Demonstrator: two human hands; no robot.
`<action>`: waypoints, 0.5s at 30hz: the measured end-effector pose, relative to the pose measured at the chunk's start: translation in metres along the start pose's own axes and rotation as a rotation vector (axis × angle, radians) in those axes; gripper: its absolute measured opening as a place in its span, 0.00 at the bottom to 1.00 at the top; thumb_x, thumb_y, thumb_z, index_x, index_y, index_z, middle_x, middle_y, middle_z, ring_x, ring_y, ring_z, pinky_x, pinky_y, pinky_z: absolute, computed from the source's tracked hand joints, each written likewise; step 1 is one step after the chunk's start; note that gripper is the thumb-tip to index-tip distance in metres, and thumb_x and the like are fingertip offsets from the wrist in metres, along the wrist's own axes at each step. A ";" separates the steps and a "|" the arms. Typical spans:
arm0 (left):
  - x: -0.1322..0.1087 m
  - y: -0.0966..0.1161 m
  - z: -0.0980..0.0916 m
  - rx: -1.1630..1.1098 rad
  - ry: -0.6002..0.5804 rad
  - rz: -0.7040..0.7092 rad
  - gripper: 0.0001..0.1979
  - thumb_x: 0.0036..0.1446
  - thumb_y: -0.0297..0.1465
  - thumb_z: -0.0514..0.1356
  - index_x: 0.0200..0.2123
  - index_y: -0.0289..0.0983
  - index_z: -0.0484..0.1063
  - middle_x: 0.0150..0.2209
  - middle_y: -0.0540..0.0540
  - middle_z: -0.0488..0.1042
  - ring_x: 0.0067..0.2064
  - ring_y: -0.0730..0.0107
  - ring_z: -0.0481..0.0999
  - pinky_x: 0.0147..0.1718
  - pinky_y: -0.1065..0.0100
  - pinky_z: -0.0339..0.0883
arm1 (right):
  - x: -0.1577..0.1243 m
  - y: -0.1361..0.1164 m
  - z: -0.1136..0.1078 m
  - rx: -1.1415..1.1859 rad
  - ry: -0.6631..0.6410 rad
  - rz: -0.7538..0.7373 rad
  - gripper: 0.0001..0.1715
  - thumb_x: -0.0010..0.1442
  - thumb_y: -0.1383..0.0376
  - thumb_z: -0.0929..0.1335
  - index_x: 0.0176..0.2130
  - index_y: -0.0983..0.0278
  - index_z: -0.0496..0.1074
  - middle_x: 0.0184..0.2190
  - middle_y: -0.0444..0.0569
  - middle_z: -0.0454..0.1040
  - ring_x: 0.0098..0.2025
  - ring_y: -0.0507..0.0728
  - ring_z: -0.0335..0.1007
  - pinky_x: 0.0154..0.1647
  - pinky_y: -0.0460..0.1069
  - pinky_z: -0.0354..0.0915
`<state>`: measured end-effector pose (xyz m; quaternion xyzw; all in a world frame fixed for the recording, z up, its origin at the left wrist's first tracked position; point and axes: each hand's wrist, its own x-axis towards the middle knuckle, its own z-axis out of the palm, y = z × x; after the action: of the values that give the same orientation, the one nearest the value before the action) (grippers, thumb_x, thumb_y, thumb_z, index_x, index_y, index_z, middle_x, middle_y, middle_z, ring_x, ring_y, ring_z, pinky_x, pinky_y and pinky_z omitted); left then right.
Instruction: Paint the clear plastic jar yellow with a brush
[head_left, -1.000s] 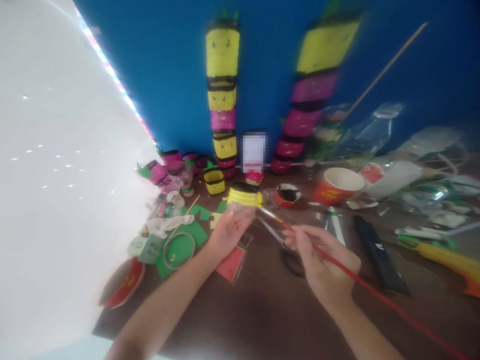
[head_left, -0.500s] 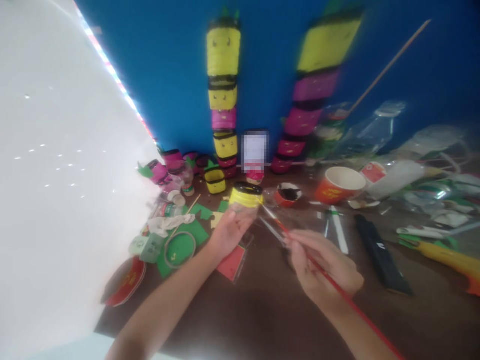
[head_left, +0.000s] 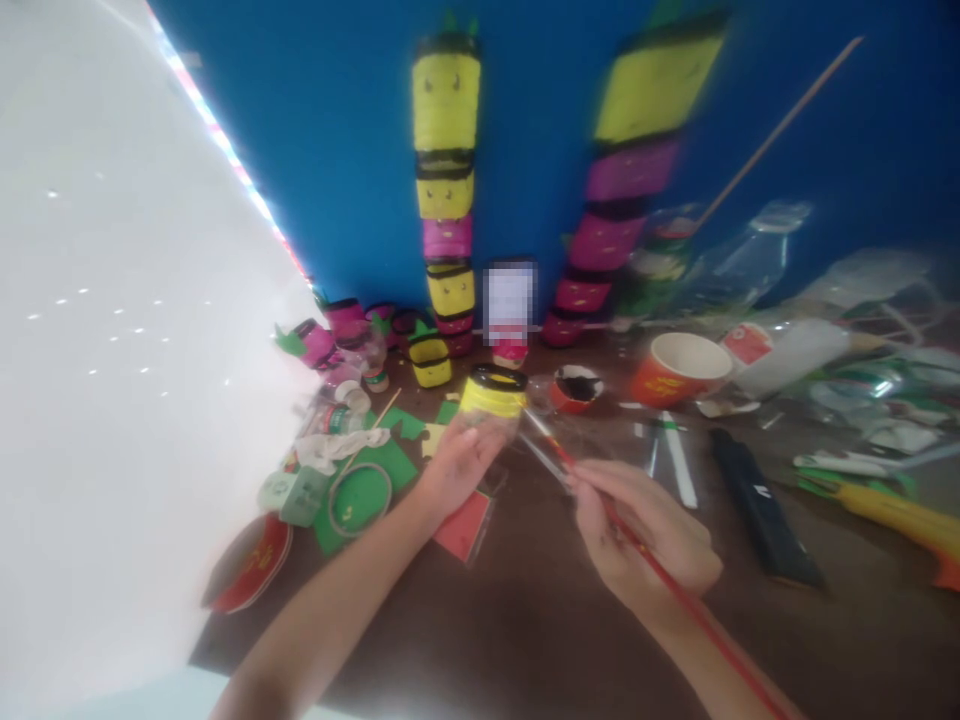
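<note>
My left hand [head_left: 469, 455] grips the lower part of a cup [head_left: 487, 397] painted yellow, with a black band around its rim. Below the paint the cup looks bare and clear. My right hand [head_left: 645, 520] is closed around a long red paintbrush [head_left: 626, 530], whose tip lies at the cup's right side. Whether the bristles touch it I cannot tell. Just to the right is a small cut red cup [head_left: 577, 388] with dark paint inside. A finished-looking yellow cup [head_left: 430, 362] with a black rim and a small face stands behind, to the left.
Stacks of yellow and pink cups [head_left: 446, 95] rise against the blue wall. On the right are a red paper cup [head_left: 681, 370], a black case [head_left: 765, 508], a yellow glue gun [head_left: 892, 515] and plastic bottles [head_left: 750, 255]. Green paper [head_left: 390, 465] and a tape ring [head_left: 360, 500] lie left.
The cup has tilted or turned very slightly in my left hand. My right hand and the paintbrush have shifted slightly; otherwise the scene looks the same.
</note>
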<state>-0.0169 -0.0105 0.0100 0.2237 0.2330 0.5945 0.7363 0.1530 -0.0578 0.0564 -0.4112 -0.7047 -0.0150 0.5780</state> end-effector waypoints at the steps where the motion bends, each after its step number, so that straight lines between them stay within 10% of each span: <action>1: 0.000 0.000 0.000 0.001 -0.008 0.006 0.13 0.45 0.30 0.65 0.36 0.38 0.69 0.41 0.45 0.76 0.50 0.63 0.72 0.57 0.60 0.56 | 0.000 0.000 0.000 0.000 -0.006 0.003 0.13 0.51 0.76 0.68 0.36 0.60 0.71 0.29 0.47 0.77 0.30 0.54 0.75 0.35 0.49 0.73; 15: 0.002 -0.001 -0.001 0.029 -0.032 0.031 0.12 0.48 0.31 0.63 0.38 0.37 0.71 0.39 0.46 0.76 0.46 0.66 0.74 0.56 0.61 0.58 | 0.002 0.001 0.000 0.058 -0.066 -0.021 0.14 0.50 0.76 0.68 0.34 0.60 0.71 0.28 0.45 0.76 0.28 0.52 0.74 0.32 0.47 0.72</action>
<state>-0.0162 -0.0089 0.0089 0.2475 0.2260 0.5989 0.7273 0.1541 -0.0561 0.0572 -0.3872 -0.7278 0.0128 0.5659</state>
